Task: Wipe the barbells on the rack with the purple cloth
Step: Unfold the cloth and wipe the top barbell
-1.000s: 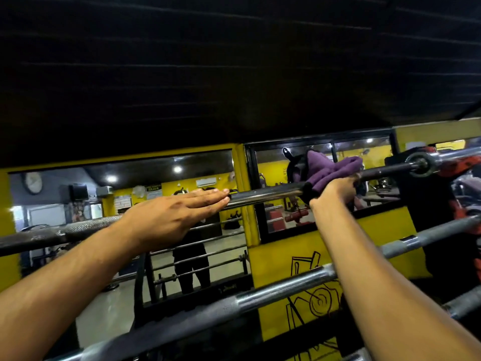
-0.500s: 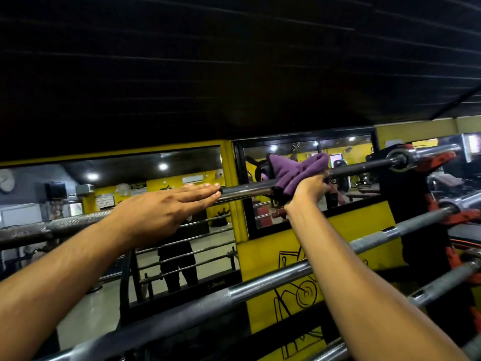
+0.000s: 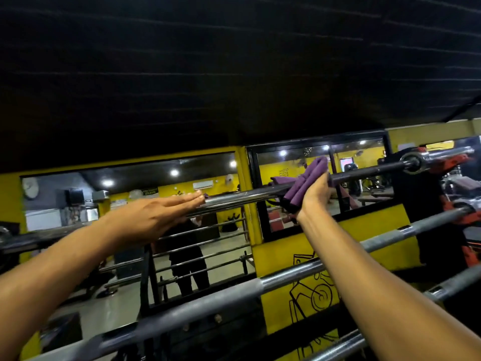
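Top barbell (image 3: 242, 198): a dark steel bar running across the view from lower left up to upper right, its collar (image 3: 413, 162) and sleeve end seated at the black rack upright (image 3: 416, 204) on the right. Left hand (image 3: 153, 217): flat, fingers straight and together, laid along the top of this bar, fingertips (image 3: 195, 198) pointing right; it grips nothing. Right hand (image 3: 313, 196): raised to the same bar further right, well apart from the left hand, thumb and fingers closed on the cloth (image 3: 304, 183). Cloth: purple, folded in several layers, draped over and around the top bar, one fold standing above the bar and another hanging below it against the palm; a further bit of purple shows behind the bar to the left. Second barbell (image 3: 260, 285): bright steel with a grey knurled stretch, lying lower and nearer, slanting the same way, passing under both forearms; untouched by either hand. Third barbell (image 3: 442, 285): lower right, only part in view, with a small label on it. A fourth bar (image 3: 335, 346) shows at the bottom edge. Rack: black uprights with red-orange hooks (image 3: 453, 162) at the right end. Backdrop: yellow wall (image 3: 283, 256) with a black line drawing, two mirrors (image 3: 130, 204) reflecting a lit gym floor, ceiling lamps, a wall clock (image 3: 30, 187) at far left and a standing person's legs. Above: a dark ceiling (image 3: 234, 61).
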Motion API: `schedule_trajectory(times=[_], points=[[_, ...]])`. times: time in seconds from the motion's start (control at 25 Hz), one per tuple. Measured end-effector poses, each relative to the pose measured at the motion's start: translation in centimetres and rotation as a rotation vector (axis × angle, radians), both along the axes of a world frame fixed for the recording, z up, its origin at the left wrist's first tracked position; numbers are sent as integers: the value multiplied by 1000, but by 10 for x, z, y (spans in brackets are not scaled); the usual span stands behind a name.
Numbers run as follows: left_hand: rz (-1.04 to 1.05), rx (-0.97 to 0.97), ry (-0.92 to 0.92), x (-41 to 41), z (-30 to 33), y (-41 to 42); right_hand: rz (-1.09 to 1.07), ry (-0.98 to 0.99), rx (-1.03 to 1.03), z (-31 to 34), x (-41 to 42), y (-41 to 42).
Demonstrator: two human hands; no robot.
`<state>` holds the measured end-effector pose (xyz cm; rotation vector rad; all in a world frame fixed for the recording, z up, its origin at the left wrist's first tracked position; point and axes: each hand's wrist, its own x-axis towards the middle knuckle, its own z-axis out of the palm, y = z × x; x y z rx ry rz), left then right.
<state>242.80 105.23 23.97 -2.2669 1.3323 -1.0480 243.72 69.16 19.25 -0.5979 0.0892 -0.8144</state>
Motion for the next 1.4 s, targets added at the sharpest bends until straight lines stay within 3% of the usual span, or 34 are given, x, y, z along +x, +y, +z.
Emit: schedule_trajectory(times=[0.16,0.4,0.68,0.96,1.12,1.28,1.4], points=[[14,2,-64,1,-8,38,-151,69,116,19,10,31],[-82,-53,-104,0,-10,38,-70,84,-82,-7,11,119],[-125,-99,-105,1,-12,41,-120,85,15,10,9,85],[-49,-74,-52,-2,-9,42,-29,54,-115,-14,21,126],[32,-82,51,-13,3,45,-6,107,-107,-11,15,142],[109,-147,100,-21,2,84,-7,15,26,2,10,169],[180,-184,86,-22,-5,93,58,-14,-120,-11,-4,226]])
